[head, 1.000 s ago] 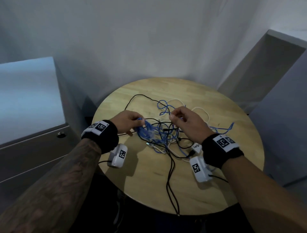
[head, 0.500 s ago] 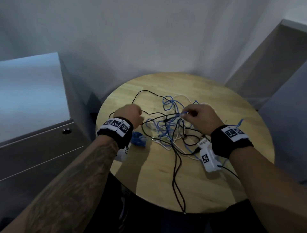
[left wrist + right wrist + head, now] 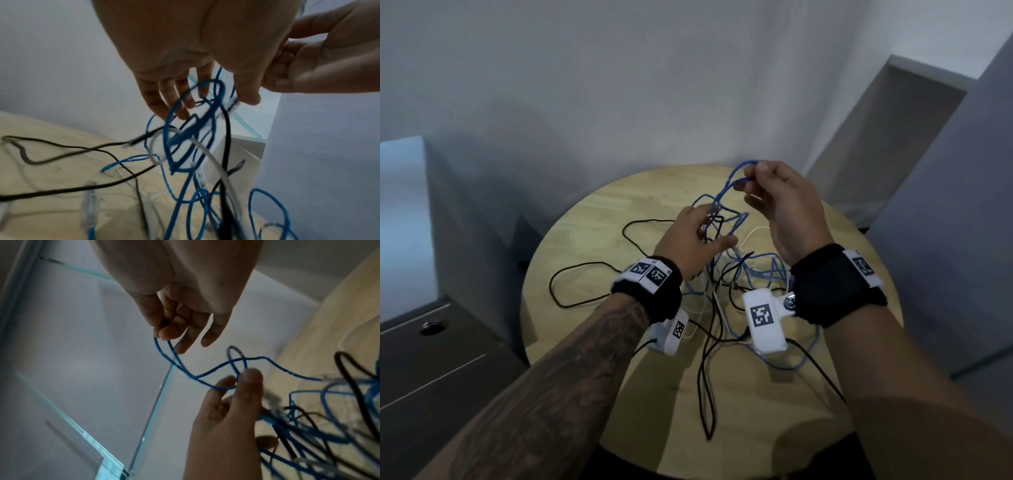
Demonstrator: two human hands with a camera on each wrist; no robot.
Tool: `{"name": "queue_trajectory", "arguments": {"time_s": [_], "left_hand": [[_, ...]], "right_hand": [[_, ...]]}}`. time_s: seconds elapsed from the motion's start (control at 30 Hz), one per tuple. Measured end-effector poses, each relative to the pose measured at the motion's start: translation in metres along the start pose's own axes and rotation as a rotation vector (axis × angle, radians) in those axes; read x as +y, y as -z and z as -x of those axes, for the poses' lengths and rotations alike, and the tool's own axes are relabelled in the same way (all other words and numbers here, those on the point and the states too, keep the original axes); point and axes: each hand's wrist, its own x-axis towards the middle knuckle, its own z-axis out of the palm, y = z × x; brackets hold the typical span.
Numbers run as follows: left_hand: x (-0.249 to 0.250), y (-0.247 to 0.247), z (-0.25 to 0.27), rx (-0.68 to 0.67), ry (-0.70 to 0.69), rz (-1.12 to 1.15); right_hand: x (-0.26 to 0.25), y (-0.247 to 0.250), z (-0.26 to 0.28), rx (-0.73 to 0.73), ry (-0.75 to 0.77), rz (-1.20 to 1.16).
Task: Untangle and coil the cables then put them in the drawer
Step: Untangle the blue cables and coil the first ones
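Note:
A tangle of blue cable [image 3: 726,192], black cable [image 3: 585,267] and white cable [image 3: 751,233] lies on the round wooden table [image 3: 619,205]. My right hand [image 3: 751,178] is raised above the pile and pinches a loop of the blue cable [image 3: 216,368] between thumb and fingers. My left hand [image 3: 709,229] is lower, in among the lifted strands. In the right wrist view its thumb and forefinger pinch a second blue loop [image 3: 238,379]. Blue strands [image 3: 180,138] hang from both hands down to the pile, with black and white cables threaded through them.
A grey drawer cabinet [image 3: 431,359] with a round lock stands left of the table, its drawers closed. A tall pale cabinet [image 3: 945,240] stands to the right. A long black loop [image 3: 705,394] trails toward the table's near edge.
My right hand has lifted the blue loop well above the table. My left hand has moved right from the table's left side into the raised tangle and taken hold of a blue strand.

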Motion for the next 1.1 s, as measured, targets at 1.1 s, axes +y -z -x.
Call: {"name": "queue_trajectory", "arguments": {"time_s": [1.1], "left_hand": [[0.061, 0.058, -0.006, 0.206, -0.168, 0.357]], "right_hand": [[-0.018, 0.008, 0.012, -0.072, 0.242, 0.498]]}}
